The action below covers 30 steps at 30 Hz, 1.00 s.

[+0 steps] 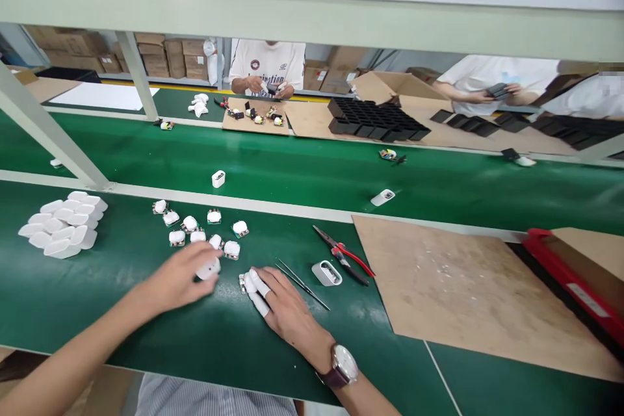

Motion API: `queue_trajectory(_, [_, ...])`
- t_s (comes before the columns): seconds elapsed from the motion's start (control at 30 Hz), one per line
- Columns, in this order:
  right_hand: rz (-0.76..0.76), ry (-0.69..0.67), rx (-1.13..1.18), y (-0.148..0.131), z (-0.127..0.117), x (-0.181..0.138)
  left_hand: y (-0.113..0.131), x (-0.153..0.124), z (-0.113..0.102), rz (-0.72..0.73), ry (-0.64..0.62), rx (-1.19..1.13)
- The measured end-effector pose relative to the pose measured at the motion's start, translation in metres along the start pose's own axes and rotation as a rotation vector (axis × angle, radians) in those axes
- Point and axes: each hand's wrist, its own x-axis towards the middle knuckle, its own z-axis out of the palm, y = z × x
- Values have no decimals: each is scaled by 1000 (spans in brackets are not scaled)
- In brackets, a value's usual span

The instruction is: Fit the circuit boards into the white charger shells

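Casing (pixel 209 268) in left hand (pixel 180 276), board (pixel 242 283) seemingly under right (pixel 288 304)

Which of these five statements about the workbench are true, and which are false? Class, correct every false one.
1. The left hand holds a white case. True.
2. The watch is on the left wrist. False: the watch is on the right wrist.
3. The fingers of the right hand touch a circuit board. True.
4. The tweezers lie on the cardboard. False: the tweezers lie on the green bench, left of the cardboard.
5. The pliers have plain blue handles. False: the pliers have red and dark handles.
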Motion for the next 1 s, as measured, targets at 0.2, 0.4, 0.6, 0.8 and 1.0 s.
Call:
queue_trajectory(0.2, [116,205,129,-13,-27,0,5,4,64,-203,-224,-182])
queue_trajectory(0.4, [34,157,88,-35,-32,14,5,-6,72,-211,-160,-349])
queue_trajectory(0.6, [1,46,-46,-34,-22,22,8,-13,81,-60,-55,-238])
queue_trajectory(0.8, [-3,-27,-101,-37,-26,24,6,-12,80,-59,-60,-228])
queue_trajectory(1.0, [-8,-66,-95,-40,-26,31,5,-14,81,-59,-56,-232])
